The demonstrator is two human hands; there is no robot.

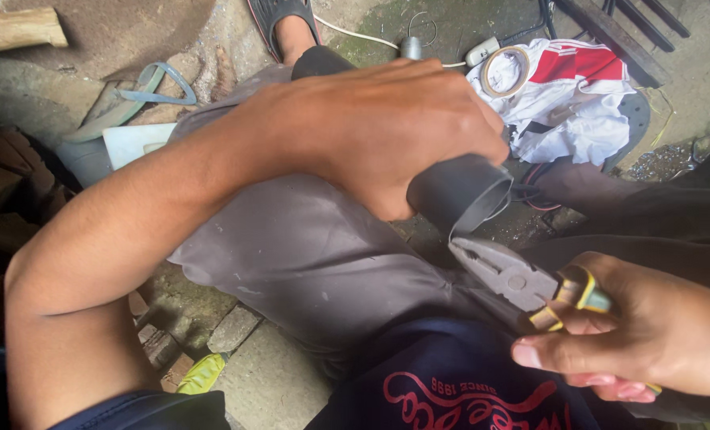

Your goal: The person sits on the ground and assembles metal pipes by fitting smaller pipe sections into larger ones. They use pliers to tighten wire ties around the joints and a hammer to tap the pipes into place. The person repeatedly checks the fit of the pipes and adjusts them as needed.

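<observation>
View looks down at a seated person's lap & two bare hands. Nearest, bottom edge: dark shirt (451,390) w/ red print, partly cut off. Bottom right, right hand (650,338) is closed around the yellow-and-green handles of grey pliers (514,279); the handle ends are hidden in the palm, and the hand itself runs off the right edge. Pliers' nose points up-left & meets the lower rim of a grey pipe piece (462,191); jaws look nearly closed on a thin strip of that rim, though the exact bite is hard to make out.

Centre: left hand (387,127) wraps over the pipe piece from above, fingers curled tight round it, hiding most of its length; only the open end shows, facing right, inside dark, contents can't be told. Left forearm crosses from lower left. Under both hands, grey trousers (307,247) on a bent knee.

Farther: rough concrete floor (267,382), a yellow-green scrap (202,374) at bottom left. Top right, crumpled white-and-red cloth (570,103) w/ a tape roll (505,72) lying on it. Top centre, a foot in a dark sandal (283,24), cut off by the frame. Top left, a wooden post end (16,28) & a pale blue flip-flop (144,91).
</observation>
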